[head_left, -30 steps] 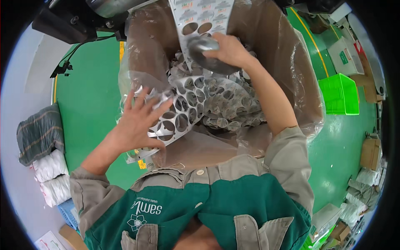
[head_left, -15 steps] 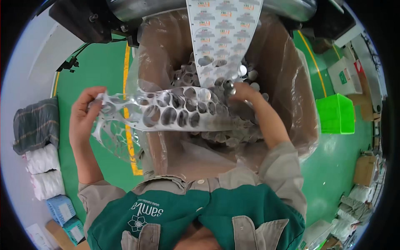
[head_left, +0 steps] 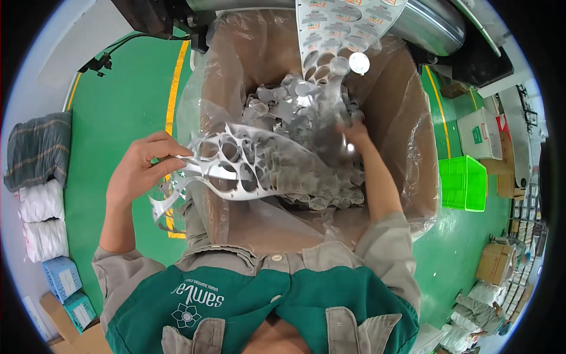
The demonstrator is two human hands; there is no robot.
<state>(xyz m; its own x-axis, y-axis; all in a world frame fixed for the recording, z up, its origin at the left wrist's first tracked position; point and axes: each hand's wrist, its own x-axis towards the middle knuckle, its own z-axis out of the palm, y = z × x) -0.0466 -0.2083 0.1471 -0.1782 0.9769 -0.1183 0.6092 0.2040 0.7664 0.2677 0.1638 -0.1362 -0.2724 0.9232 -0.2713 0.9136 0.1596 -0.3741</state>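
My left hand (head_left: 144, 168) is closed at the box's left side, thumb and fingers pinching the end of a punched-out foil strip (head_left: 227, 171) full of round holes. From there the strip runs right over the box's near left edge, and its far part is blurred. My right hand (head_left: 356, 137) is inside the box near its right wall, fingers smeared by motion, so its grip is unclear. Silvery round lids (head_left: 303, 89) lie heaped below. A printed foil sheet (head_left: 333, 26) hangs in from above, holes at its lower end, with one pale lid (head_left: 359, 63) beside it.
The brown carton (head_left: 239, 44) has a clear plastic liner. A metal roller (head_left: 430, 26) is above right. A green crate (head_left: 463, 183) stands on the floor at right; a folded dark blanket (head_left: 38, 150) and white bundles (head_left: 40, 203) lie at left.
My left hand has come closer to the box and the strip stretches less far left. My right hand has moved off the hanging sheet's lower end. The view has shifted; more lids show.
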